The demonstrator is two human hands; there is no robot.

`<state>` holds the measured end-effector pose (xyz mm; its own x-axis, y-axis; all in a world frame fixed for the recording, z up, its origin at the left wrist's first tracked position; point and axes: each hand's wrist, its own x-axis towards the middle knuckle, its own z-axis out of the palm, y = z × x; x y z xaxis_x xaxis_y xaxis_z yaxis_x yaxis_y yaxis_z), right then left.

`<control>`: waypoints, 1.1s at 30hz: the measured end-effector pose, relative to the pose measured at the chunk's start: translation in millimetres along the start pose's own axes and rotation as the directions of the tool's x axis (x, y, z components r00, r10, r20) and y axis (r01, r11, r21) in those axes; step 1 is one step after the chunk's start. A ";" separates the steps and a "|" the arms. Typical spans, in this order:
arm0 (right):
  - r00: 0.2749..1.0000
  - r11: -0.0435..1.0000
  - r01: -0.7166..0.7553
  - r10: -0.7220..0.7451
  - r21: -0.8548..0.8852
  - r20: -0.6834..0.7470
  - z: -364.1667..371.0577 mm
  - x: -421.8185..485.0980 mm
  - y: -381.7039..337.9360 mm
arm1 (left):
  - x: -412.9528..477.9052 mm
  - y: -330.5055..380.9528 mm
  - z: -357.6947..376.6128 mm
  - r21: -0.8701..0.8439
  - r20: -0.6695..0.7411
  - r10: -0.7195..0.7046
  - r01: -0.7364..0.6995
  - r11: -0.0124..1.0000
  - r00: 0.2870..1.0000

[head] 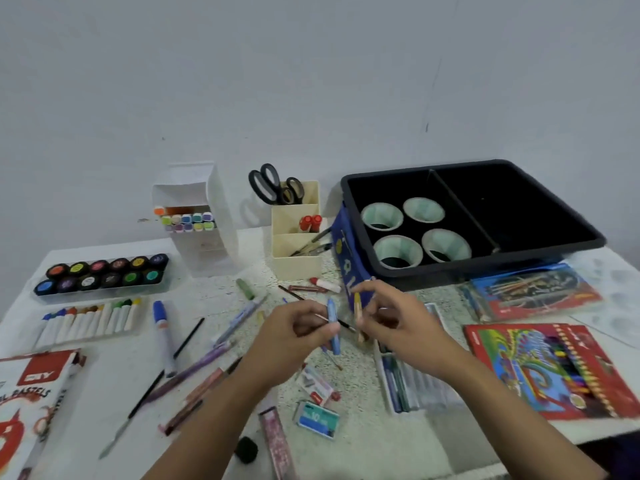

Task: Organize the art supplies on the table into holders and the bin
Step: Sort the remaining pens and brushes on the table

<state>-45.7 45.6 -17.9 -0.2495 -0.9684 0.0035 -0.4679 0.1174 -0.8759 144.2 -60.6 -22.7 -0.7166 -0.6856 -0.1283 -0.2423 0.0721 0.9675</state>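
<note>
The bench is strewn with pens, pencils and brushes. At its far right sits the black bin, split in two by a divider; four paper cups stand in its left compartment. A red pencil box lies flat near the right edge, in front of the bin, and a pastels box lies at the near left. At the back stand a white rack holding markers on their sides and a beige holder with scissors upright in its rear slot. A tray of paint pots and a tray of pastels lie at the left.

Both hands are raised over the middle of the bench, in front of the bin. The left hand has its fingers curled, pinching a blue crayon held nearly upright. The right hand, just beside it, pinches a yellow crayon, also nearly upright. The two crayons are close together but apart.
</note>
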 end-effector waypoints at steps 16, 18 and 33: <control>0.996 0.991 -0.069 0.075 -0.112 0.054 -51.3 -66.0 74.4 | -9.6 -13.8 126.1 0.327 -0.080 0.093 -0.062 0.943 0.992; 0.996 0.992 -0.072 0.078 -0.103 0.053 -50.4 -65.4 78.4 | -9.9 -13.8 128.6 0.372 -0.074 0.115 -0.080 0.925 0.991; 0.997 0.997 -0.061 0.064 -0.047 0.048 -47.2 -67.5 88.2 | -15.7 -17.3 137.2 0.570 -0.099 0.141 -0.060 0.819 0.985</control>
<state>-110.2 131.8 -72.6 -0.2376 -0.9684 -0.0756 -0.4912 0.1870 -0.8508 69.9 48.2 -67.3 -0.6752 -0.7370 0.0312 -0.5288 0.5131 0.6761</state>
